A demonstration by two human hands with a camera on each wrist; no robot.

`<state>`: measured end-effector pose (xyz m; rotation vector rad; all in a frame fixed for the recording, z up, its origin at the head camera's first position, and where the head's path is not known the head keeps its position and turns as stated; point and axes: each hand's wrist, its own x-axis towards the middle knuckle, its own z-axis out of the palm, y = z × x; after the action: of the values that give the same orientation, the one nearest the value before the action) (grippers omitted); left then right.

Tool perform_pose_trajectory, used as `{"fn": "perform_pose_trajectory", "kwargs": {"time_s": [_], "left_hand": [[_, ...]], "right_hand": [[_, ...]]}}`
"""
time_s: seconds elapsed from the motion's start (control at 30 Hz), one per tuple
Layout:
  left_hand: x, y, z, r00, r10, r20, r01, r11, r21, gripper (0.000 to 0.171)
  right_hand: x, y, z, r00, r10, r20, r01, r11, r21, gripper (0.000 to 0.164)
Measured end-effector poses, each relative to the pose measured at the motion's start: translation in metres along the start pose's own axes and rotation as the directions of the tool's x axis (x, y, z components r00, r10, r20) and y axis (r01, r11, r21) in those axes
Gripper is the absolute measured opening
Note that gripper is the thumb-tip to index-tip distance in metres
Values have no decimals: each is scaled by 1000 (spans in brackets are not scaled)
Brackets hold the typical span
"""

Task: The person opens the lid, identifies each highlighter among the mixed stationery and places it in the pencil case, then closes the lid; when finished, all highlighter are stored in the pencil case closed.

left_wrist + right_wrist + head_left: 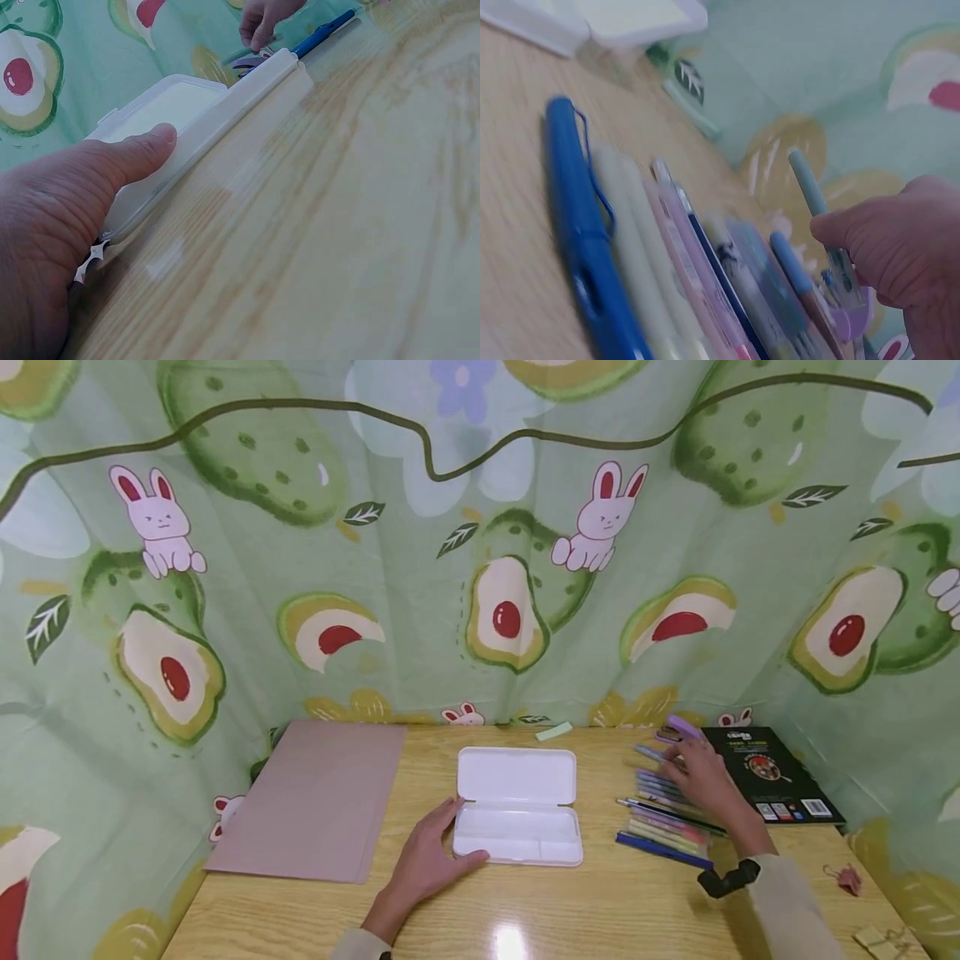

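Observation:
A white pencil case (517, 847) stands on the table with its lid (517, 775) folded back, showing bare compartments. My left hand (429, 852) holds its left end, thumb along the front edge and fingers at the left side; in the left wrist view the fingers are mostly hidden. My right hand (701, 777) pinches a slim pen with a grey-blue cap (808, 180), raised above a row of pens. That row includes a blue clip pen (585, 225), pale pens (641, 247), pink pens (697, 270) and a pen with a light-blue end (791, 262).
Purple scissors (684, 727) lie behind the pens, beside a black printed booklet (772, 777). A brownish-pink folder (307, 802) covers the left side. At the back sits a pale green strip (553, 732); small clips (849, 880) lie at the right edge. A patterned curtain (420, 610) surrounds the table.

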<state>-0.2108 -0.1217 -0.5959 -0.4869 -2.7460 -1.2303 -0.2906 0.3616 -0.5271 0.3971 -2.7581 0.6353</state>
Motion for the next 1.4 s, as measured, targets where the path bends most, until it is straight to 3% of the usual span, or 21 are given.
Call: {"fn": "perform_pose_trajectory", "kwargs": {"time_s": [0.17, 0.37, 0.73, 0.9, 1.13, 1.4], "left_hand": [[1, 1, -1, 1000, -10, 4, 10, 1000, 1, 99], [1, 1, 0, 1000, -3, 8, 3, 1000, 7, 98], [1, 0, 1, 1000, 23, -5, -23, 1000, 19, 98], [1, -1, 1, 1000, 25, -7, -25, 1000, 13, 97], [1, -2, 1, 999, 37, -2, -36, 999, 28, 99], [1, 0, 0, 999, 37, -19, -37, 999, 14, 99]], "right_hand": [[-6, -22, 2, 988, -109, -106, 115, 992, 49, 12], [-19, -52, 9, 980, -137, -144, 158, 976, 152, 10], [-24, -96, 9, 958, -170, -232, 224, 947, 232, 17], [-22, -116, 25, 959, -214, -187, 260, 926, 274, 16], [-21, -147, 67, 941, -321, -102, 337, 888, 313, 12], [-18, -176, 103, 952, -300, 53, 275, 921, 276, 8]]}}
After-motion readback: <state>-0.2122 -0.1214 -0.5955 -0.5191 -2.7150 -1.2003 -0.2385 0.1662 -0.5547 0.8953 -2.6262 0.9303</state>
